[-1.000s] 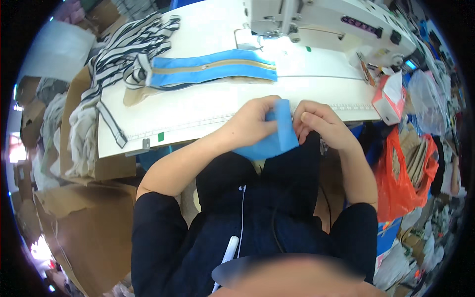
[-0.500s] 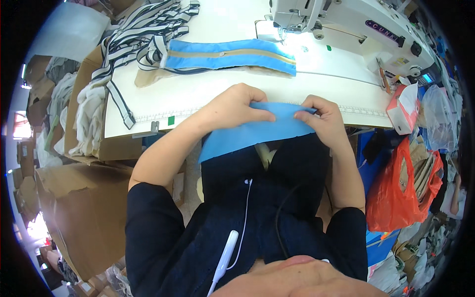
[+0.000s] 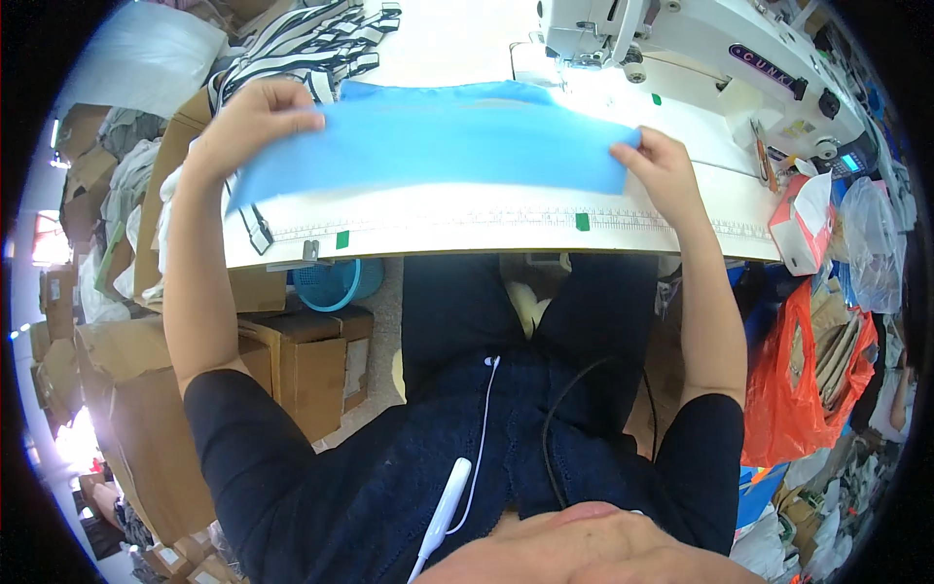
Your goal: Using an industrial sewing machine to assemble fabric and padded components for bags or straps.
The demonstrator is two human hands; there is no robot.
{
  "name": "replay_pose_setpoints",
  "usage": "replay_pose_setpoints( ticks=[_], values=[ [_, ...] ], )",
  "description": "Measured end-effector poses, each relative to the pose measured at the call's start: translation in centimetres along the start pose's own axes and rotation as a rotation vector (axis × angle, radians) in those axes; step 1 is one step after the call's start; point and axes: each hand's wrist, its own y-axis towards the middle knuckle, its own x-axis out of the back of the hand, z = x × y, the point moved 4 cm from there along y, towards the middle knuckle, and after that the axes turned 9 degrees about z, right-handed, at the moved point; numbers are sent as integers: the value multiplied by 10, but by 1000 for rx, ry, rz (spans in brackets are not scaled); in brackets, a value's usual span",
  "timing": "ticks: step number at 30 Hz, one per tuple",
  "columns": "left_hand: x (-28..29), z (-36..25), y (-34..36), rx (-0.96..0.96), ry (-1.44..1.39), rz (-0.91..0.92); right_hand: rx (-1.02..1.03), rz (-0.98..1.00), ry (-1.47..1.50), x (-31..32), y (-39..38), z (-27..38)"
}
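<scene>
A piece of blue fabric [image 3: 457, 151] is stretched wide above the white sewing table, its outline smeared by motion. My left hand [image 3: 258, 122] pinches its upper left part, and a corner hangs down below that hand. At the right end my right hand [image 3: 660, 161] grips the fabric between thumb and fingers. Behind it lies the blue zippered piece [image 3: 438, 94], now mostly covered, with only its far edge showing. Black-and-white striped straps [image 3: 302, 49] are heaped beyond my left hand.
A white sewing machine [image 3: 700, 58] stands at the back right. A ruler strip [image 3: 486, 224] runs along the table's front edge. Snips [image 3: 763, 156] and a tissue box [image 3: 803, 222] lie at the right, above a red plastic bag [image 3: 798, 389]. Cardboard boxes [image 3: 146, 419] stand at the left.
Both hands have moved up from my lap over the table and spread apart, the left far to the left. The fabric, bunched before, is now drawn out lengthwise over the zippered piece.
</scene>
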Motion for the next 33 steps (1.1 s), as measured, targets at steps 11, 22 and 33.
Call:
replay_pose_setpoints(
  ticks=[11, 22, 33],
  values=[
    [6, 23, 89, 160, 484, 52, -267, 70, -416, -17, 59, 2],
    [-136, -88, 153, -340, 271, -72, -137, -8, -447, -16, 60, -14],
    [-146, -96, 169, -135, 219, 188, -80, -52, -489, -17, 57, -15]
  ],
)
